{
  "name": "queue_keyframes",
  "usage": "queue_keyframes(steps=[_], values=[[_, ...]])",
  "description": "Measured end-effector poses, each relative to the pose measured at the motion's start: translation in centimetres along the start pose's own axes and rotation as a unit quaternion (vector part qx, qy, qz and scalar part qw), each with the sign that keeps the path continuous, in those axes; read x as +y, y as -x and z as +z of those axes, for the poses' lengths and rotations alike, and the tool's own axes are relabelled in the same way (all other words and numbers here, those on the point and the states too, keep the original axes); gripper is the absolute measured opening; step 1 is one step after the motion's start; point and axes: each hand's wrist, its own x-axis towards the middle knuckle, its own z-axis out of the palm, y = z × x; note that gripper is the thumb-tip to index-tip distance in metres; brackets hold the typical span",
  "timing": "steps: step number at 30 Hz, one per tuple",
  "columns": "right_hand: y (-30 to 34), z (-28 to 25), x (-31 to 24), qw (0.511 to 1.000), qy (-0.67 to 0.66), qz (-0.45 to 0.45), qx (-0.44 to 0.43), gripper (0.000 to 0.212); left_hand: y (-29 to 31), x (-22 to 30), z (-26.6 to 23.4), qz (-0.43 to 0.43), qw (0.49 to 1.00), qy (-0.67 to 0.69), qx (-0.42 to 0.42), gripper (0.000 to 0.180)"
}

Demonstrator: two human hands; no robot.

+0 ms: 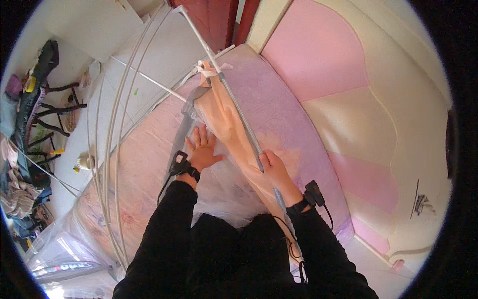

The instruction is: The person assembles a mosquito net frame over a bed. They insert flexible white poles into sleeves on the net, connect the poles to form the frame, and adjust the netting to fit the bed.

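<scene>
My left hand (203,149) lies flat with its fingers spread on sheer white netting (226,187) over the bed. My right hand (276,172) is closed around a grey sleeve (239,112) along the edge of a long peach fabric panel (226,119). A white pole (196,32) runs into the far end of that sleeve. White ties (204,69) hang at the panel's far end. Beside my left hand, a grey mesh strip (186,122) runs along the netting.
The bed has a pink and purple floral cover (264,89). Its padded pink and cream headboard (318,55) rises at right. Thin bent poles (107,164) arch across the left side. Clothes lie over a dark rack (32,109) at far left; a bottle-like item (84,161) is on the floor.
</scene>
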Motion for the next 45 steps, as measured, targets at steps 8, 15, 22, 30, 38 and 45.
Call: queue_keyframes(steps=[8, 15, 22, 30, 38, 45], values=[[0.9, 1.9, -1.2, 0.996, 0.010, -0.077, 0.032, 0.024, 1.1, -1.4, -10.7, 0.034, 0.874, 0.342, 0.343, 0.019], [1.7, 1.9, -0.6, 0.998, 0.043, -0.036, -0.002, 0.022, -9.6, 1.4, -14.4, -0.070, 0.615, 0.737, 0.270, 0.040], [8.3, 0.6, 3.3, 0.996, 0.058, -0.063, -0.025, 0.019, -13.4, -0.3, -13.3, -0.059, 0.636, 0.752, 0.166, 0.018], [7.2, 0.3, 4.3, 0.992, 0.076, -0.062, 0.080, 0.016, -13.3, 0.7, -12.7, -0.100, 0.596, 0.791, 0.093, 0.020], [-3.8, 1.8, -1.1, 0.992, 0.032, -0.111, 0.048, 0.022, -13.8, 0.5, -11.0, -0.066, 0.602, 0.789, 0.104, 0.023], [9.1, -1.6, 7.2, 0.998, 0.063, -0.003, 0.005, 0.021, -14.7, -4.6, -15.8, -0.095, 0.605, 0.777, 0.144, 0.021]])
